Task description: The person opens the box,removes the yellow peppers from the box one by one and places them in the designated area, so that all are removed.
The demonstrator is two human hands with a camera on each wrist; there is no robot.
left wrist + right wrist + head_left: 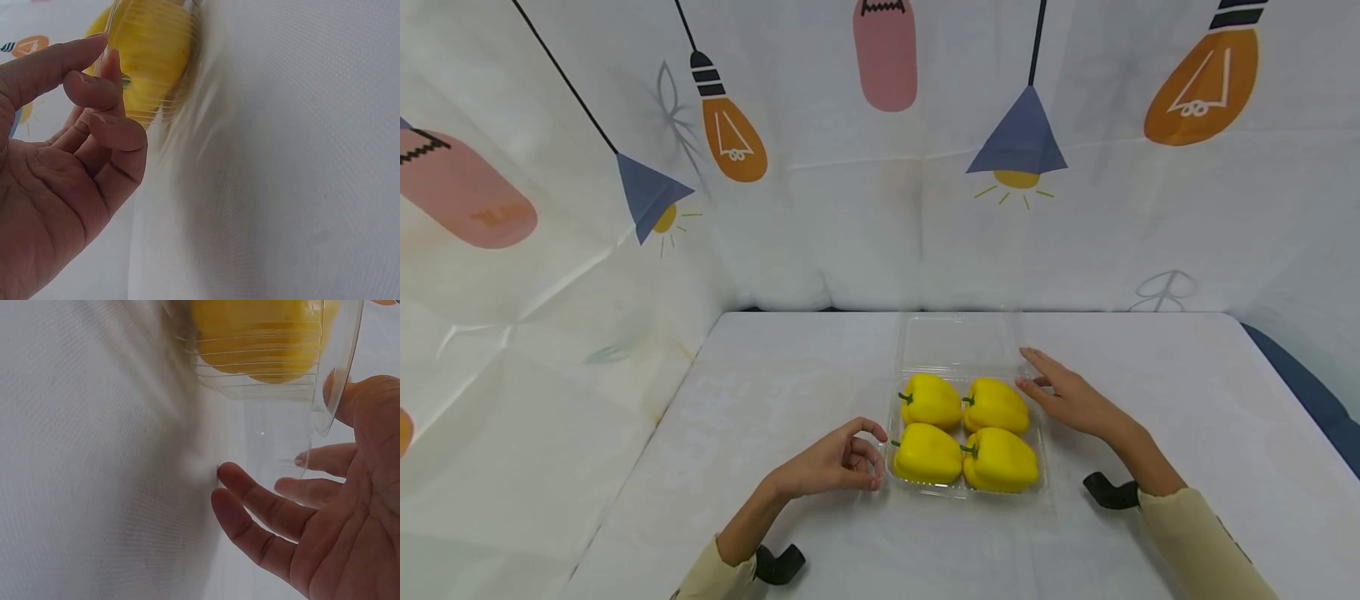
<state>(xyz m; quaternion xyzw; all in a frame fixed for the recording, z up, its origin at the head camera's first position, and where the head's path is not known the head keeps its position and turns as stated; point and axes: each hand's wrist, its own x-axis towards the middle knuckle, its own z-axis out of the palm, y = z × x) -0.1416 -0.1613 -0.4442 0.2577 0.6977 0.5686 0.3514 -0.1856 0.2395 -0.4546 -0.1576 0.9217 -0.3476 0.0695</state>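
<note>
Several yellow bell peppers (1000, 460) with green stems sit in a clear plastic clamshell box (951, 492). Its transparent lid (958, 340) is folded back, flat on the table. At the box's left wall is my left hand (838, 458), fingers loosely bent; in the left wrist view the fingertips (97, 42) are right at the rim. My right hand (1067, 400) is by the box's far right corner, fingers stretched toward the lid. In the right wrist view, its thumb shows through the clear rim (340, 403), while the other fingers (256, 497) are spread and relaxed.
The box stands mid-table on a white tabletop (775, 375). A white curtain printed with lamps and bulbs (820, 242) hangs behind and along the left. Black curved pieces (781, 565) stick out at both wrists, by the beige sleeves. Something dark blue (1300, 375) shows past the right edge.
</note>
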